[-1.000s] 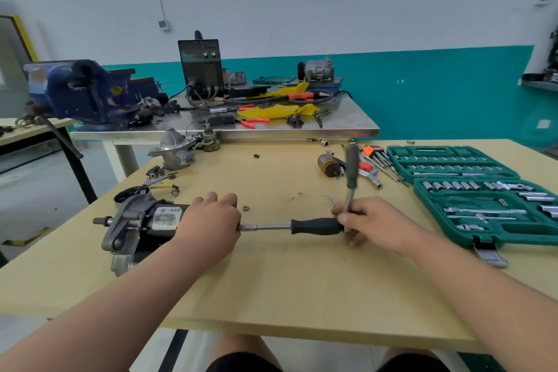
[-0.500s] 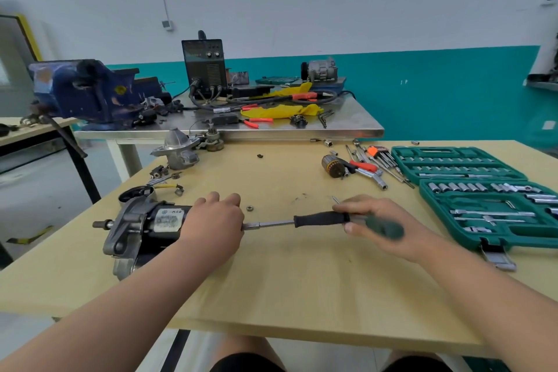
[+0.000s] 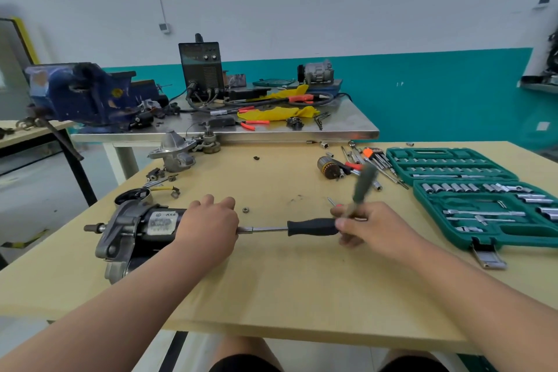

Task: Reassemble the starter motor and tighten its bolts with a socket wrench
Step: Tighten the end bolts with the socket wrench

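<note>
The black starter motor with its grey metal end housing lies on its side at the left of the wooden table. My left hand grips its right end. A black-handled extension driver runs from under that hand to the right. My right hand holds the socket wrench at the driver's end; its green handle stands up, tilted right and blurred. A loose nut lies just above the shaft.
An open green socket set case fills the right side. Hex keys, bits and an armature piece lie at the back centre. A grey housing and small parts sit back left. Behind stand a steel bench, a blue vise and a welder.
The wrench handle swung from upright down to the right, flat along the table, then back up. My left hand and the motor stayed in place.
</note>
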